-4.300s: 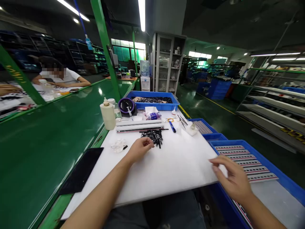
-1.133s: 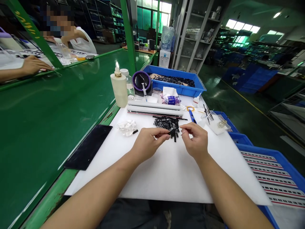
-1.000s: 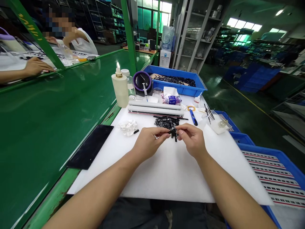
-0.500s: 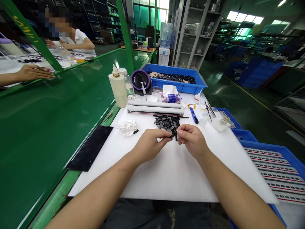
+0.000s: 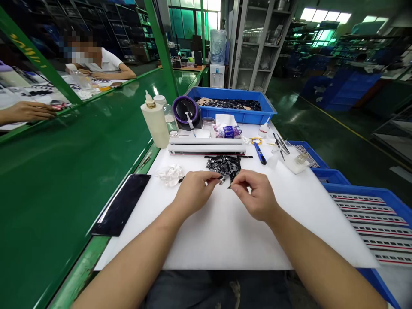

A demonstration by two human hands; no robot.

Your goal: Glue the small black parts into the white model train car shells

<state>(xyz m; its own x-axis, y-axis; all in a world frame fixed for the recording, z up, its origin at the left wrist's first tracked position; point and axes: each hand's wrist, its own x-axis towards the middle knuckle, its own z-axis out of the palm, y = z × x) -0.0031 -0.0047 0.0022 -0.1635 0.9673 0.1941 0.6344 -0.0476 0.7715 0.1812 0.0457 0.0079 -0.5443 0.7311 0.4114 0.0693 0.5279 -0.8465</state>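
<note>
In the head view, a white mat [image 5: 231, 240] bears most of the things. Just behind the pile of black pieces [image 5: 223, 164], two white rails [image 5: 207, 149] lie crosswise, standing between it and the back row: a cream bottle [image 5: 155, 124], a glass jar [image 5: 170, 120], a round device [image 5: 183, 106] with a purple rim, a syringe [image 5: 190, 123] slanting in front of it, and a tissue pack [image 5: 228, 131]. Right of the rails lie a blue cutter [image 5: 260, 153] and a yellow ring [image 5: 256, 140], with tweezers [image 5: 280, 145] farther right. Crumpled film [image 5: 170, 175] sits left of the left hand [image 5: 193, 193], and a black slab [image 5: 122, 206] lies along the mat's left side. Across the green surface [image 5: 96, 171] sits a co-worker [image 5: 107, 62] in a white top; another person's hand [image 5: 30, 111] rests near the left edge.

The hands are apart, close in front of the pile. The left hand pinches a small black piece [image 5: 220, 177] between thumb and forefinger; its visible end points toward the right hand [image 5: 255, 195], its long axis roughly crosswise, the rest hidden by the fingers. The right hand's thumb and forefinger come close at the tips, where a dark sliver [image 5: 229, 187] shows; whether it is gripped, I cannot tell.

The blue bin [image 5: 254, 116] at the back holds many black strips and some tan bits; the blue tray [image 5: 360, 188] at right holds striped strips [image 5: 370, 218] in rows
</note>
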